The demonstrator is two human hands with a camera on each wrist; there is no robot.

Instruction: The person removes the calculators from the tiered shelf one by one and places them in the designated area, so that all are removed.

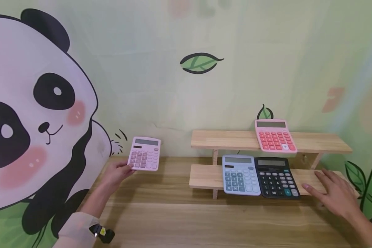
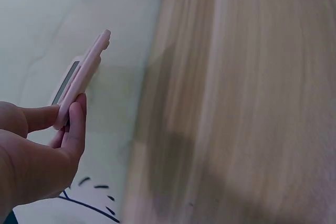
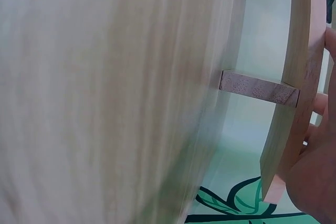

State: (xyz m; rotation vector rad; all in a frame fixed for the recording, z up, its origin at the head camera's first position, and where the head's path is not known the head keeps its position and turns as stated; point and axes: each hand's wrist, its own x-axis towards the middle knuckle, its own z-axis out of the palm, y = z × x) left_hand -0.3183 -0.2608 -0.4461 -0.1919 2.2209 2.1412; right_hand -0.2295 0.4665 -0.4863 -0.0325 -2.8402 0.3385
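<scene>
Lightly, the left hand (image 1: 117, 175) pinches a pale pink calculator (image 1: 144, 154) by its lower left corner, thumb on one side and fingers on the other; the left wrist view shows this grip with the calculator almost edge-on. The calculator is held up off the wood-grain tabletop (image 1: 186, 224), well apart from the shelf and to its left, its display at the top and its keys facing the head camera. A pale sleeve (image 1: 77, 229) covers the left forearm, with a small dark device (image 1: 101, 233) at its edge.

The right hand (image 1: 339, 194) holds no calculator. Its fingers are extended and spread, resting on the right end of the lower board (image 1: 206, 175) of a two-tier wooden shelf, and its thumb points toward a black calculator (image 1: 277, 177), just apart from it. Close beside that, on its left, is a light blue calculator (image 1: 241, 175), on the same board. On the upper board (image 1: 226, 138), right of its middle, a pink calculator with coral keys (image 1: 276, 135) faces forward.

Behind everything, a pale green backdrop (image 1: 173, 100) carries a large cartoon panda (image 1: 54, 117) at the left and a printed leaf (image 1: 201, 63) above the tabletop.
</scene>
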